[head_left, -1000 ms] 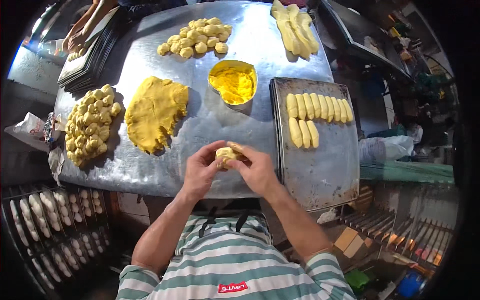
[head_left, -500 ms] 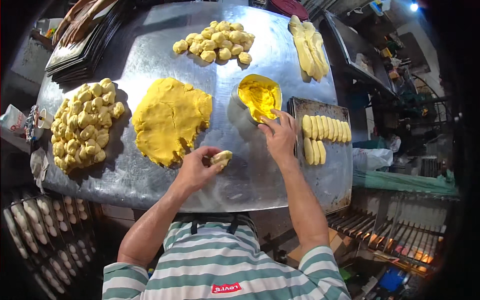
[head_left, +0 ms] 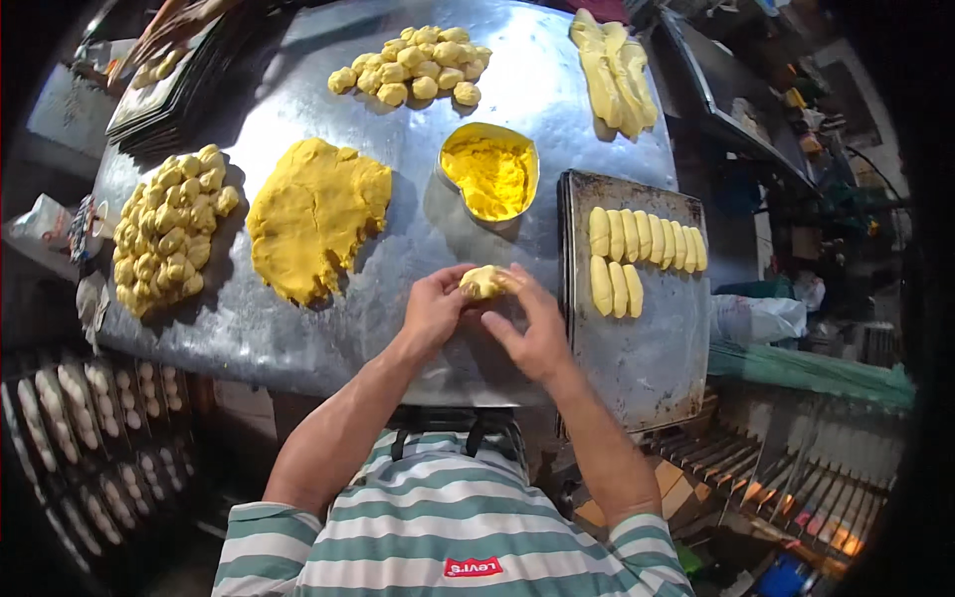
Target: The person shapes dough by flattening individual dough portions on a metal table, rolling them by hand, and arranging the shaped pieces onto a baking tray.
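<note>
A small pale-yellow piece of dough (head_left: 484, 283) is held above the metal table near its front edge. My left hand (head_left: 435, 310) is closed on its left side. The fingers of my right hand (head_left: 537, 333) press on its right side, with the thumb apart below. Just beyond stands a rounded metal container (head_left: 535, 164) of bright yellow paste (head_left: 487, 174). To the left lies a thick, flat slab of yellow dough (head_left: 318, 214), its lower right edge torn. On the right, a dark-edged baking tray (head_left: 637, 363) bears rows of finger-shaped dough pieces (head_left: 657, 239).
Piles of dough balls sit at the left (head_left: 174, 234) and far middle (head_left: 418, 62) of the metal table (head_left: 249, 338). Long dough strips (head_left: 612, 75) lie far right. Stacked black trays (head_left: 169, 109) stand far left, near another person's hand (head_left: 174, 30). A rack of shaped dough (head_left: 90, 428) is lower left.
My right hand has left the paste container and come down to the dough piece. My left hand has moved rightward with that piece, so both hands now meet at it. The view has shifted slightly.
</note>
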